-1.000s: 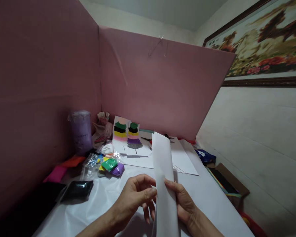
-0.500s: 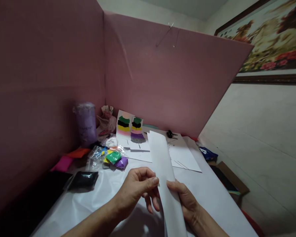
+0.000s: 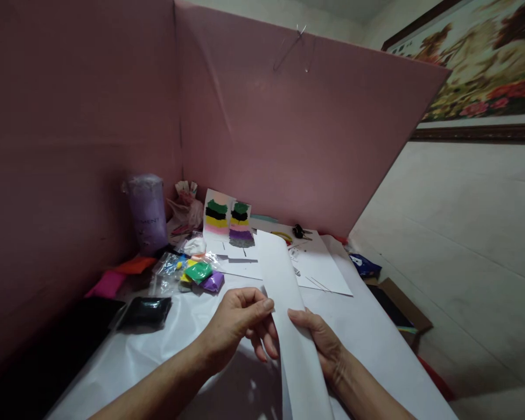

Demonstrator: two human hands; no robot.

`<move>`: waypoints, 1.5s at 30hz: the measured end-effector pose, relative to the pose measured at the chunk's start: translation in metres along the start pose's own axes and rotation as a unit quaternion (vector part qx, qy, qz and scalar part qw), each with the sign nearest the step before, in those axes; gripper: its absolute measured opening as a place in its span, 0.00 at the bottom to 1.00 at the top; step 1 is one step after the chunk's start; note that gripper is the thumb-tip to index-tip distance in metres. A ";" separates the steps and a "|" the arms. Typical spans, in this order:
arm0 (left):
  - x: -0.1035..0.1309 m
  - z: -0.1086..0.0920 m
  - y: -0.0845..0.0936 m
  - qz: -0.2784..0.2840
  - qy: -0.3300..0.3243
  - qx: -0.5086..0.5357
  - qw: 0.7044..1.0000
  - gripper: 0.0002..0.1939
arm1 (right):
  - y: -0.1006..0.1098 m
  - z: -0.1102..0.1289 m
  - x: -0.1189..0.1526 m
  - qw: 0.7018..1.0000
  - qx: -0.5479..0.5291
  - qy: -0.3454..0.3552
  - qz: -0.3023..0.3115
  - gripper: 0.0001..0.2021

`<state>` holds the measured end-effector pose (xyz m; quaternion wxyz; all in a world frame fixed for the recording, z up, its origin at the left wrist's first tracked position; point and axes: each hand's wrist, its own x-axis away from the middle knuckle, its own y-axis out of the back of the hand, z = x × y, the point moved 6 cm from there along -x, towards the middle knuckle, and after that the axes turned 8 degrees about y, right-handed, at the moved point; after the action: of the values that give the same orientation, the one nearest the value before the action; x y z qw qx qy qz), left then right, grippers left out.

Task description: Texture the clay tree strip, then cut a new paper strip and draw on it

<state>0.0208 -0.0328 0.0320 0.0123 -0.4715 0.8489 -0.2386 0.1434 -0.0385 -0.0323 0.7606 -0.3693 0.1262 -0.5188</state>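
Note:
A long sheet of white paper (image 3: 284,291), folded or curled lengthwise, is held up between my two hands over the table. My left hand (image 3: 247,321) pinches its left edge between thumb and forefinger, the other fingers curled below. From the right side my right hand (image 3: 319,338) grips the paper, thumb on top and fingers hidden behind it. Two painted cards (image 3: 217,219) with green, black, yellow and pink bands stand behind the paper. Under its far end lies a flat white board (image 3: 328,274) with thin wires on it.
Small bags of coloured clay (image 3: 200,272) lie at left, near a black packet (image 3: 144,313) and a purple tumbler (image 3: 147,213). Scissors with black handles (image 3: 298,231) rest at the back. Pink panels (image 3: 289,134) enclose the left and far sides. A cardboard box (image 3: 402,309) stands beyond the right edge.
The view has shifted slightly, so everything sits a little higher and further left. Both hands keep the same hold on the paper. A yellow-handled tool shows beside the paper's far end.

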 end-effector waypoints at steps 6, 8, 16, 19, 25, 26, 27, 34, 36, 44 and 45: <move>-0.002 0.000 0.007 -0.043 0.011 -0.039 0.998 0.21 | -0.004 0.011 0.002 0.996 0.027 0.047 -0.064 0.17; -0.003 0.000 0.007 -0.047 0.018 -0.062 0.997 0.23 | -0.004 0.015 0.002 0.993 0.032 0.058 -0.097 0.17; 0.000 0.005 -0.001 -0.021 0.062 -0.133 0.989 0.21 | 0.005 0.023 0.006 0.981 0.011 0.086 -0.176 0.18; -0.001 0.007 0.001 -0.045 0.057 -0.144 0.987 0.21 | 0.006 0.023 0.005 0.980 0.014 0.085 -0.179 0.17; -0.002 0.008 0.002 -0.069 0.051 -0.163 0.983 0.21 | 0.007 0.025 0.007 0.974 0.008 0.104 -0.203 0.16; -0.002 0.008 0.002 -0.068 0.051 -0.163 0.983 0.22 | 0.007 0.025 0.007 0.973 0.010 0.108 -0.204 0.15; -0.002 0.008 0.002 -0.067 0.050 -0.164 0.983 0.22 | 0.006 0.026 0.007 0.972 0.012 0.111 -0.205 0.15; -0.003 0.007 0.003 -0.071 0.024 -0.182 0.980 0.26 | 0.000 0.029 0.008 0.971 0.027 0.134 -0.195 0.13; -0.003 0.005 0.004 -0.071 0.022 -0.183 0.980 0.25 | 0.000 0.031 0.008 0.968 0.035 0.142 -0.204 0.12; 0.000 0.017 -0.001 -0.006 0.098 -0.187 0.977 0.10 | 0.015 0.053 0.014 0.941 0.018 0.206 -0.266 0.13; 0.000 0.019 -0.001 -0.008 0.105 -0.189 0.976 0.10 | 0.017 0.057 0.016 0.938 0.013 0.212 -0.273 0.13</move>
<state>0.0266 -0.0409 0.0158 -0.1682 -0.4445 0.8714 -0.1216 0.1946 -0.0248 -0.0013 0.5501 -0.2611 0.1728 -0.7742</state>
